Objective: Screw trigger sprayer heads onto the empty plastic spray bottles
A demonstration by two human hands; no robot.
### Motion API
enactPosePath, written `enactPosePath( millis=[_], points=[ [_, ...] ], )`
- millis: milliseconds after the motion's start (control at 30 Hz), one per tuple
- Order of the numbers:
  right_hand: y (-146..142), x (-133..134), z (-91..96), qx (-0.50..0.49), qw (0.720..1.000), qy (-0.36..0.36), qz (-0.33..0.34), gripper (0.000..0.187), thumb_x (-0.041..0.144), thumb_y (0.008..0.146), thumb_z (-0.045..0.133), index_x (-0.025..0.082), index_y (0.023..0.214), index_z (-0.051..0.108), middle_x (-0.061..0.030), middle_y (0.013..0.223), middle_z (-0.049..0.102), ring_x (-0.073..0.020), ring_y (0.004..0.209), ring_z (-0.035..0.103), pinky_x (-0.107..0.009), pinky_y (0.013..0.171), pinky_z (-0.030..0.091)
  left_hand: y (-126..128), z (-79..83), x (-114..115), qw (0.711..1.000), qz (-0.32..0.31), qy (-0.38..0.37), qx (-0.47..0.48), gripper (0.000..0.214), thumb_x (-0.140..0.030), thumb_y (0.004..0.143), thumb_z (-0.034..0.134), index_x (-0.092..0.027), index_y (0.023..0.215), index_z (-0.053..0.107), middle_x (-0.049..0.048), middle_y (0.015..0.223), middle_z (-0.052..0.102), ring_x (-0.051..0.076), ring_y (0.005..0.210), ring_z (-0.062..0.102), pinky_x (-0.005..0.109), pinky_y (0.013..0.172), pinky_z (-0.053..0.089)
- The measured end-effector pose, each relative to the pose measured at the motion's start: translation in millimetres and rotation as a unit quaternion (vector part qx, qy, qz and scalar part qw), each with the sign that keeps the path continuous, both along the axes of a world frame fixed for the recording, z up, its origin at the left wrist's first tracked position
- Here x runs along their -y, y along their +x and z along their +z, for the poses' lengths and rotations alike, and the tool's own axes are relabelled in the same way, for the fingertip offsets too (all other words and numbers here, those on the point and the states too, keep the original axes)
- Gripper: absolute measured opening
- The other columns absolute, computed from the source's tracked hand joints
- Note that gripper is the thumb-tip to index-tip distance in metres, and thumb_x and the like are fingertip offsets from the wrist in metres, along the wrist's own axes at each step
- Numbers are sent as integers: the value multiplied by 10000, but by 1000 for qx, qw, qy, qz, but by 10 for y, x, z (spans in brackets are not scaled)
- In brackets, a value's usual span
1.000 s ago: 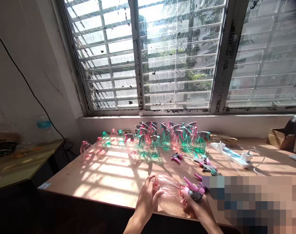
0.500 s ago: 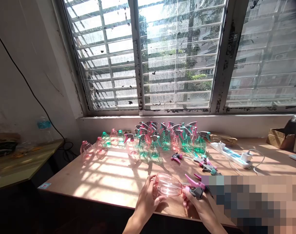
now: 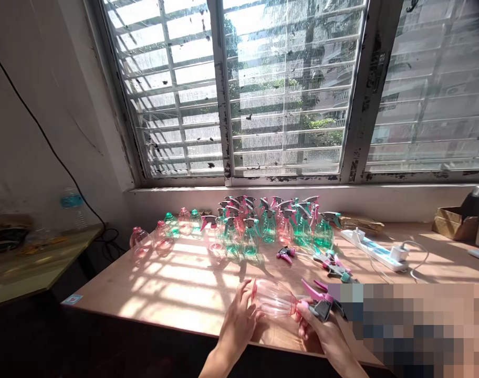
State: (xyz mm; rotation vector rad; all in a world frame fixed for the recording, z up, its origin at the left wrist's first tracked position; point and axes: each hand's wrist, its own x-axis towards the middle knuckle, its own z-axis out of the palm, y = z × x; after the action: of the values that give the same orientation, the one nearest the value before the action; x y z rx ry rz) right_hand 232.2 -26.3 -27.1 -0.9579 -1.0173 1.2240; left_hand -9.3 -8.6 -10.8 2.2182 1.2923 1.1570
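A clear pink spray bottle lies on its side in the air above the near table edge, its base to the left and its neck to the right. My left hand has its fingers curved around the base end. At the neck, my right hand pinches the collar of a pink and grey trigger sprayer head. The sprayer head sits against the bottle's mouth; how far it is screwed on cannot be told. More pink trigger parts show just behind the right hand, partly hidden by a pixelated patch.
Several pink and green bottles with sprayers stand by the window. Several headless bottles stand at left. Loose sprayer heads lie right of centre. Behind them are a white power strip and a cardboard box.
The bottle and sprayer head have shifted slightly to the right. My left thumb has drawn in, and its fingers have changed their hold at the base.
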Motion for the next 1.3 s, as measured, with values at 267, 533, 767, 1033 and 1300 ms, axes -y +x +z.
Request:
enactPosePath(
  millis=[267, 533, 767, 1033, 1300],
  points=[
    [-11, 4, 40, 18, 1000, 20, 0, 387, 523, 713, 874, 172, 691, 713, -38, 588, 718, -176, 488, 641, -259, 482, 519, -42, 81, 21, 999, -27, -24, -6, 356, -321, 1031, 513, -281, 1384, 525, 123, 1570, 419, 306, 1410, 501, 470, 1105, 526],
    [-21, 12, 34, 15, 1000, 12, -11, 370, 532, 722, 856, 194, 740, 708, -38, 644, 739, -192, 524, 652, -271, 502, 521, -4, 46, 7, 999, -13, -34, 6, 489, -244, 887, 718, -288, 1343, 547, 118, 1568, 433, 329, 1337, 575, 491, 1079, 541],
    [-28, 58, 67, 44, 999, -9, -24, 401, 545, 704, 852, 217, 613, 640, 82, 425, 450, -123, 359, 417, -267, 386, 406, -35, 156, 42, 998, -39, -36, 13, 306, -322, 1017, 535, -248, 1307, 599, 129, 1534, 469, 315, 1372, 534, 460, 1104, 519],
    [12, 38, 43, 54, 997, -5, -49, 404, 548, 686, 856, 205, 627, 651, 11, 633, 628, -175, 608, 566, -280, 590, 489, -6, 47, 9, 999, -13, -49, 16, 587, -153, 886, 689, -325, 1420, 515, 103, 1563, 430, 315, 1306, 591, 482, 1048, 565],
    [-17, 43, 58, 70, 997, 19, -31, 414, 556, 746, 814, 200, 617, 647, 47, 501, 514, -125, 440, 420, -276, 453, 376, -27, 104, 31, 999, -23, -32, 6, 277, -328, 1015, 551, -253, 1274, 616, 131, 1574, 431, 315, 1378, 529, 465, 1105, 516]
  ],
)
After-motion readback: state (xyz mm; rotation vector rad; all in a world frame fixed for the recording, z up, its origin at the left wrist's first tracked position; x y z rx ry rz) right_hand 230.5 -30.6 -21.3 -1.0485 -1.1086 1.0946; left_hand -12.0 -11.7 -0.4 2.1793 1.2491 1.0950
